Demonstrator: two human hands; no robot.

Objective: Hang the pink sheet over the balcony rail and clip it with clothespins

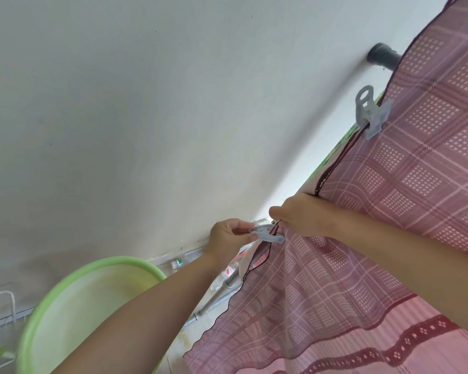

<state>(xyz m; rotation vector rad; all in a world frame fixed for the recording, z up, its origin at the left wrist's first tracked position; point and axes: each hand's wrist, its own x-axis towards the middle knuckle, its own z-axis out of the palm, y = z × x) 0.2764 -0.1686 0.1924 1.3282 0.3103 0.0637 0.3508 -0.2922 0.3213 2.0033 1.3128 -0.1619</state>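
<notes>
The pink sheet [389, 211] hangs down on the right side, by the white wall [119, 103]. One clothespin [372, 113] already bites its dark edge (up high). The left hand [227, 238] pinches a second clothespin [266, 232] right at the sheet's edge. The right hand [300, 214] grips the sheet there, just beside it. A green tub [92, 268] sits below.
</notes>
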